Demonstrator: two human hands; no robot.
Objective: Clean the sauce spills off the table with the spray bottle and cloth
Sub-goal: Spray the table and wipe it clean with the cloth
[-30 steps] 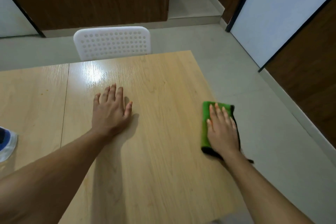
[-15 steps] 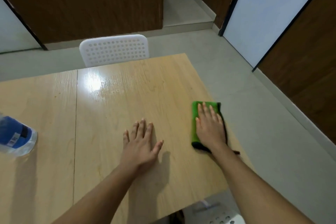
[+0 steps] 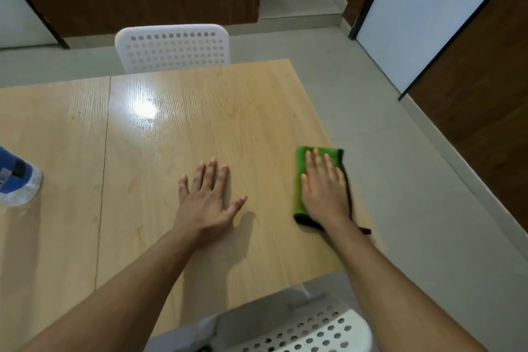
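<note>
A folded green cloth (image 3: pixel 300 177) with a black edge lies near the right edge of the light wooden table (image 3: pixel 200 111). My right hand (image 3: pixel 324 188) presses flat on it with straight fingers. My left hand (image 3: pixel 207 197) rests flat on the bare tabletop, a little left of the cloth, fingers spread. A clear bottle with a blue label (image 3: pixel 17 178) lies at the far left edge of view, partly cut off. A few faint small specks show on the left part of the table.
A white perforated chair (image 3: pixel 173 48) stands at the table's far side. Another white chair (image 3: pixel 303 331) sits below the near edge. Grey floor lies to the right, with brown wall panels and a white door beyond.
My left hand slid to the right and nearer the front edge over the second. The right hand and cloth kept their spot near the right edge. The bottle came into view at left.
</note>
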